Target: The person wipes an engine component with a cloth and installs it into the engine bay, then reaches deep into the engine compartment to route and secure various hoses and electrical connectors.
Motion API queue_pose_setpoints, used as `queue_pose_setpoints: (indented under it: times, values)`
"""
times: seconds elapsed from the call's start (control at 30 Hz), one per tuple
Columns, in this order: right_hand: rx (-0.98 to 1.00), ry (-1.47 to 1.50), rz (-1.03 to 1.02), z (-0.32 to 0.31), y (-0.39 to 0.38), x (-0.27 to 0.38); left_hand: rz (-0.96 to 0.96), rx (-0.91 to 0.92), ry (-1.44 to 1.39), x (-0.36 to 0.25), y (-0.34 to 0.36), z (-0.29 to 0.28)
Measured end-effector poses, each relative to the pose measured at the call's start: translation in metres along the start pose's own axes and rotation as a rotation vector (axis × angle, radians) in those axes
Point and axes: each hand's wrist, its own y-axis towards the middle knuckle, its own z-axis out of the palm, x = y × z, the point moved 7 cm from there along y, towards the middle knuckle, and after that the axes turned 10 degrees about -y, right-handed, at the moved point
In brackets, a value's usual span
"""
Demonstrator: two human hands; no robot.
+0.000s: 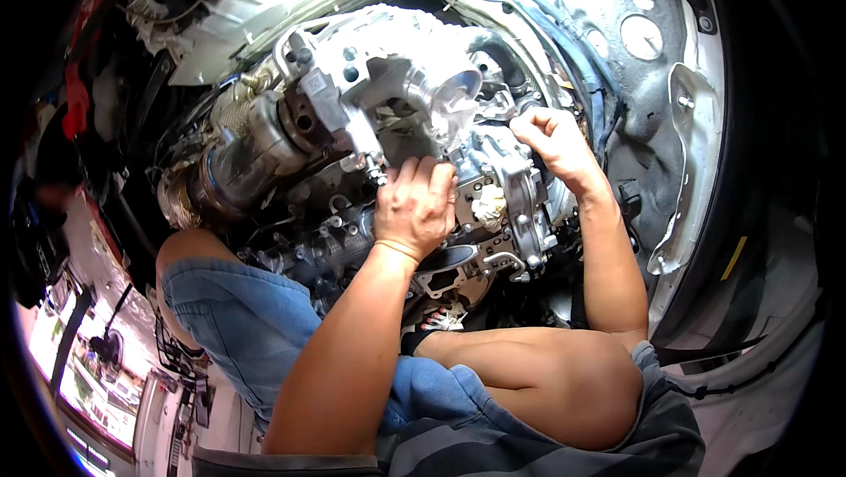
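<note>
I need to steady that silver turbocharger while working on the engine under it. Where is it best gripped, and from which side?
Probably by the round compressor housing, coming from the person's right and above. Its smooth drum shape bulges clear of the engine there, so fingers could wrap it. The left end joins the exhaust canister, and the underside is taken up by the left hand. The right hand works beside it.

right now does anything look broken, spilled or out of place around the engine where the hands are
Nothing stands out. The left hand rests on the engine's metal housing and the right hand reaches in behind it, below the silver turbocharger. No spill or broken part is visible.
</note>
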Motion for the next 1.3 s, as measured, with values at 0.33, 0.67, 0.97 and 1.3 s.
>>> queue_pose_setpoints:
  times: [0.33,0.67,0.97,1.3]
  values:
    - [0.089,-0.043,0.046,-0.002,0.001,-0.009,-0.039,-0.004,-0.026,0.003,-0.003,0.001]
    - [0.053,-0.175,0.072,-0.005,0.002,0.001,-0.016,-0.018,0.0,0.0,-0.002,0.001]
    - [0.097,-0.138,0.053,-0.005,0.003,-0.007,-0.002,-0.027,-0.019,-0.002,0.0,0.001]
    - [0.073,-0.075,0.009,-0.002,0.003,-0.007,0.0,-0.015,0.009,-0.001,-0.001,0.0]
